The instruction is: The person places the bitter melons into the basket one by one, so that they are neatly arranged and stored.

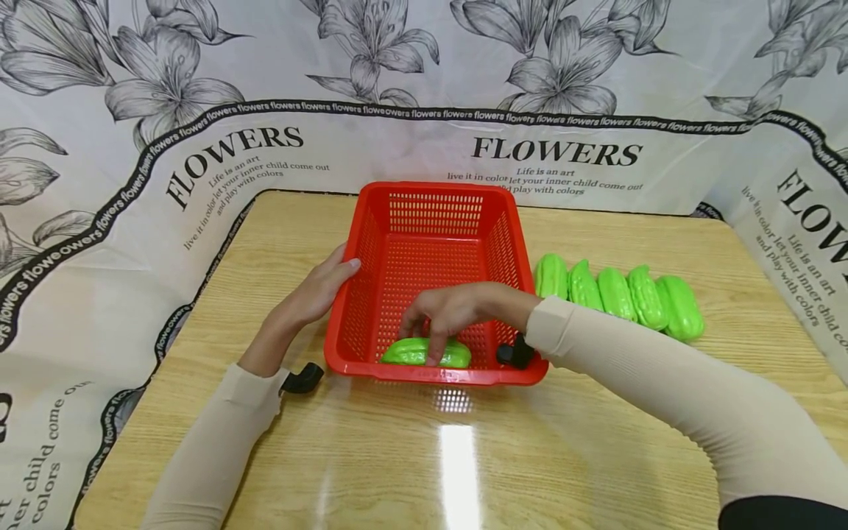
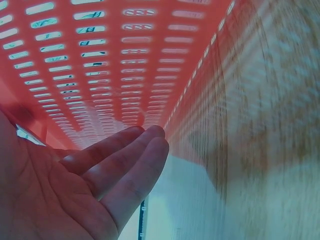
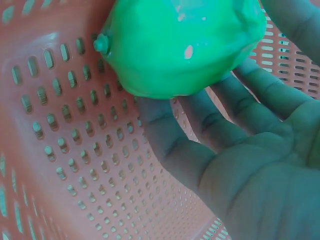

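A red plastic basket (image 1: 433,374) stands on the table with its perforated walls slanting outward. At its left side my left hand (image 1: 324,285) holds it, thumb over the rim and fingers along the outside of the wall. In the left wrist view those fingers (image 2: 132,175) reach out beneath the slotted wall. My right hand (image 1: 450,316) is inside the basket at the near end. It grips a long, glossy green toy bitter melon (image 1: 414,352), which lies crosswise by the near wall. The right wrist view shows fingers under the melon (image 3: 185,50) and its small stem.
Right of the basket, several more green toy vegetables (image 1: 616,294) lie side by side in a row, partly hidden by my right forearm. The wooden table (image 1: 371,456) meets a flower-printed cloth (image 1: 397,140) at the back and sides.
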### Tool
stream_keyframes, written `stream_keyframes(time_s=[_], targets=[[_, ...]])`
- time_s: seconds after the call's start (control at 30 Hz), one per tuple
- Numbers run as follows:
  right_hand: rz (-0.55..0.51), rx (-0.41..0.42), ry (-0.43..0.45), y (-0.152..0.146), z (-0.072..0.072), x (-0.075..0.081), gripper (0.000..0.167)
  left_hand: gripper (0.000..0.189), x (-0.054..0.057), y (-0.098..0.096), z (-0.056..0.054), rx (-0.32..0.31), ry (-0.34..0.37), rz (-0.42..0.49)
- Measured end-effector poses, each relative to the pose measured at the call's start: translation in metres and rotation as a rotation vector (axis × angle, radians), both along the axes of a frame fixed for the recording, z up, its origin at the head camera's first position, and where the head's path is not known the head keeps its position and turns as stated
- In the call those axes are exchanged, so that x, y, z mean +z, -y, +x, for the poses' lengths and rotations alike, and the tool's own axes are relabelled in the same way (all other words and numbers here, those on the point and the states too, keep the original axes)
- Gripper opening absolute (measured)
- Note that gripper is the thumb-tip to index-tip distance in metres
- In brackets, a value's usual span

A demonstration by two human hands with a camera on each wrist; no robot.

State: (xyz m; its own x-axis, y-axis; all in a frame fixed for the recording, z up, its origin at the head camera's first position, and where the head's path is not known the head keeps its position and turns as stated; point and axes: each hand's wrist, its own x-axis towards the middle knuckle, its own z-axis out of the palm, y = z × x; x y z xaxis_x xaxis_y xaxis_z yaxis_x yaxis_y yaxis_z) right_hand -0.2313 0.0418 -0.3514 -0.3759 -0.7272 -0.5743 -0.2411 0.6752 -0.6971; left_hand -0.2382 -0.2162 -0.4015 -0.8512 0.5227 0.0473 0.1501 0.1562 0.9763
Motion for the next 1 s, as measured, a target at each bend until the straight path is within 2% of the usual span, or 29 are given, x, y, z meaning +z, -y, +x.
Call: stream_keyframes(time_s=[0.43, 0.77, 1.0], targets=[[0.029, -0.05, 0.018, -0.001, 0.002, 0.005, 0.058, 0.059, 0.003, -0.002, 0.003, 0.004, 0.013, 0.017], [0.033, -0.028, -0.083, -0.005, 0.003, 0.017, 0.06, 0.058, 0.0, -0.003, 0.002, 0.01, 0.013, 0.023], [0.03, -0.049, -0.106, -0.01, 0.006, 0.028, 0.061, 0.058, 0.001, -0.004, 0.003, -0.001, 0.004, 0.02]])
